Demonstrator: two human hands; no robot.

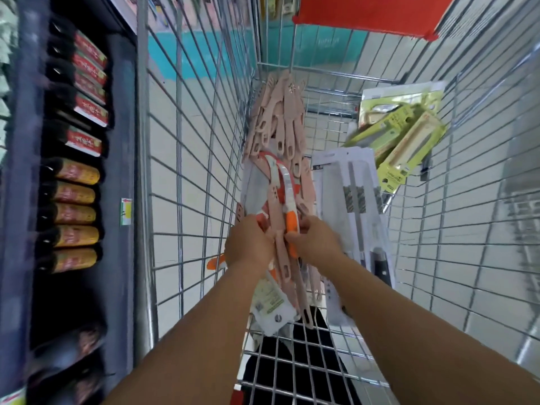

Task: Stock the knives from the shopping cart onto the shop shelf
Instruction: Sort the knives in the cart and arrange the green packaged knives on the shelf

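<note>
You had both hands down inside the silver wire shopping cart (204, 159). Your left hand (248, 244) was curled around a bundle of pale pink plastic-handled knives (279, 127) that lay in a long heap against the cart's left wall, and your right hand (314, 241) pinched an orange-handled knife in clear packaging (290, 226) at the near end of that heap. The two hands sat just beside each other, with the pink handles between them.

To the right of the heap lay white carded packs holding long steel blades (350, 194), and beyond them, against the right wall, yellow-green boxed knives (406, 147) were tilted in a loose pile. A white label with a green patch (270, 302) hung under your left wrist; its writing was too blurred to read.

Beside the cart on the left stood a dark shop shelf (122, 112) filled with dark bottles carrying red and gold labels (76, 211); their characters were not legible. A red sign (371, 13) hung past the cart's far end.
</note>
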